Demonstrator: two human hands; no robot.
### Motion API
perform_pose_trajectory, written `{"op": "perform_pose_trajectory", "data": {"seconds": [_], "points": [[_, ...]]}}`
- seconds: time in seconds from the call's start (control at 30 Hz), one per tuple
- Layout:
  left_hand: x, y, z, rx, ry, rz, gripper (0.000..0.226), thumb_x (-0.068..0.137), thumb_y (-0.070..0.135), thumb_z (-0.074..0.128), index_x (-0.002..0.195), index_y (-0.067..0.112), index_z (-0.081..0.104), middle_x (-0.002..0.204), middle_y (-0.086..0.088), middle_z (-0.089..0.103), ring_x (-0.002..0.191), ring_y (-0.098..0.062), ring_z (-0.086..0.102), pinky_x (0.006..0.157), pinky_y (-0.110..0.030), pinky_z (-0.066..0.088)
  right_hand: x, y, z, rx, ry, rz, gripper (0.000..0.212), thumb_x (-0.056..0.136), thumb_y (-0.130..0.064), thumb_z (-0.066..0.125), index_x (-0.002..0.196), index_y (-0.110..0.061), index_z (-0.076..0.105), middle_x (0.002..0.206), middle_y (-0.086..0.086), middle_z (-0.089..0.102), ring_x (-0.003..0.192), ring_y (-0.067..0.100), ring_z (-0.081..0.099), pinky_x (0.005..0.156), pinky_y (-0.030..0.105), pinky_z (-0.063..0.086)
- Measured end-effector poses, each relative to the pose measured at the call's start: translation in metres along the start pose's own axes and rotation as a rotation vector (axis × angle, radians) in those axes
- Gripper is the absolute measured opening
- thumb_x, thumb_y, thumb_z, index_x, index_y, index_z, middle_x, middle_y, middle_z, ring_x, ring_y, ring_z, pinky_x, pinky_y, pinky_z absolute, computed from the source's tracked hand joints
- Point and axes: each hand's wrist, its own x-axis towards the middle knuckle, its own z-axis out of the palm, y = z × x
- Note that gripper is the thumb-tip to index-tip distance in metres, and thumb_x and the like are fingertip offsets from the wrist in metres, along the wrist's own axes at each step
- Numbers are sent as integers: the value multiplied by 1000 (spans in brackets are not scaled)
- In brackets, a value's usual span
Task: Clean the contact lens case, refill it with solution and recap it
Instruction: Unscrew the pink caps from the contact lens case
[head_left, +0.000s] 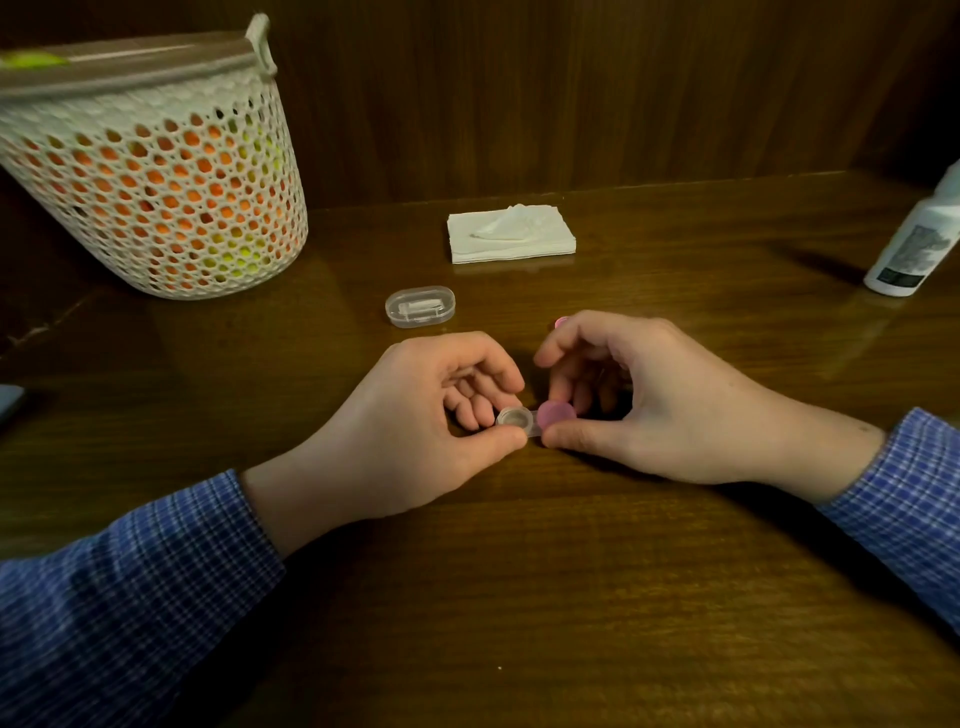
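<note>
Checked sleeves frame the near edge of the counter, with a mesh basket at the far left, a solution bottle at the far right, folded tissues at the back and a small clear box in front of them. Both hands meet at the middle over the lens case. Left hand pinches its uncapped clear well between thumb and curled fingers; right hand pinches the pink cap on the other well, the other fingers loosely arched above. A second pink cap peeks out behind the right hand. Whether caps are coming off or going on, I cannot tell; one well stands open and the bottle stands apart, so capping, at least, seems unfinished.
</note>
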Motion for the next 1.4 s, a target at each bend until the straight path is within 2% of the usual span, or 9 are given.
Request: {"op": "perform_pose_trajectory", "data": {"seconds": [0.13,0.37,0.53,0.8,0.93,1.03,1.13,1.27,1.4], "points": [[0,0,0,2,-5,4,32,79,19,85,107,24,69,93,9,73,82,-15,70,68,-34,61,0,-1,-3,10,-34,-24,39,79,-28,86,109,-30,61,94,-12,72,85,8,71,74,32,60],[0,0,0,-1,0,2,32,79,19,85,107,24,70,93,8,73,82,-16,71,68,-33,62,0,0,-3,16,-50,-33,40,81,-25,85,112,-30,59,98,-14,71,90,6,70,78,29,59],[0,-1,0,6,5,10,30,80,19,85,106,24,70,93,9,73,82,-14,71,68,-29,61,0,-1,1,-21,11,-22,46,76,-39,85,114,-29,61,92,-14,70,86,6,69,74,27,59],[0,0,0,2,-5,14,31,80,17,85,107,22,70,93,7,72,82,-18,70,66,-35,61,0,-2,-4,-14,-61,-43,37,81,-27,83,110,-29,61,97,-14,71,92,4,69,80,26,58],[0,-1,1,0,-1,17,31,80,17,85,106,22,70,93,7,72,81,-18,70,66,-36,61,-1,-1,-2,-21,-34,-54,43,79,-33,83,116,-26,61,98,-13,70,93,4,68,79,25,58],[0,-1,1,-4,-2,16,29,80,18,85,106,22,70,93,7,73,81,-18,71,66,-37,61,-1,0,0,-50,3,-60,44,77,-39,84,114,-27,62,94,-13,69,90,5,68,74,24,57],[0,-1,0,-4,-4,17,30,80,18,85,106,22,70,93,7,73,82,-18,70,66,-36,61,0,2,-1,-23,-5,-48,39,80,-32,84,111,-28,62,94,-13,69,89,7,69,74,25,58],[0,-2,0,3,-6,19,30,80,18,85,106,22,70,92,7,72,82,-18,70,67,-36,61,-1,2,-3,7,-47,-57,37,83,-26,82,114,-28,61,100,-13,70,94,6,70,81,23,58],[0,-2,1,-2,-1,17,29,80,17,85,105,22,71,92,7,73,81,-17,71,66,-36,61,-1,2,-1,-7,-29,-62,45,80,-34,81,119,-27,60,99,-14,69,95,5,68,81,21,57]]}}
